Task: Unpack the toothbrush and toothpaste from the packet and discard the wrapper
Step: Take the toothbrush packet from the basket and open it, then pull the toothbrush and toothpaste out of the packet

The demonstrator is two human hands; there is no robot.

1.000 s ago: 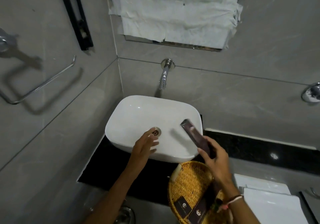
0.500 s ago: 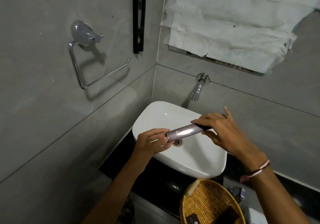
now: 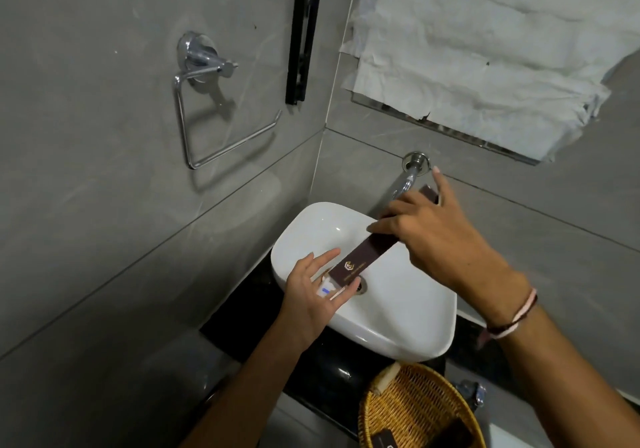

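A long dark brown packet (image 3: 363, 260) with a gold logo is tilted over the white sink (image 3: 408, 312), its lower end open. My right hand (image 3: 436, 236) grips the packet's upper half from above. My left hand (image 3: 317, 293) lies palm up with fingers spread just under the open end. A small white item with a blue mark (image 3: 327, 290) rests on that palm where it meets the packet's mouth; I cannot tell whether it is the toothpaste or the toothbrush.
A chrome tap (image 3: 403, 179) juts from the grey wall behind the sink. A wicker basket (image 3: 412, 409) holding more brown packets stands on the black counter (image 3: 249, 312) at the front. A towel ring (image 3: 207, 115) hangs on the left wall.
The packet has tipped from level to slanting down to the left. My left hand let go of its end and opened flat beneath it, and a white item slid out onto the palm.
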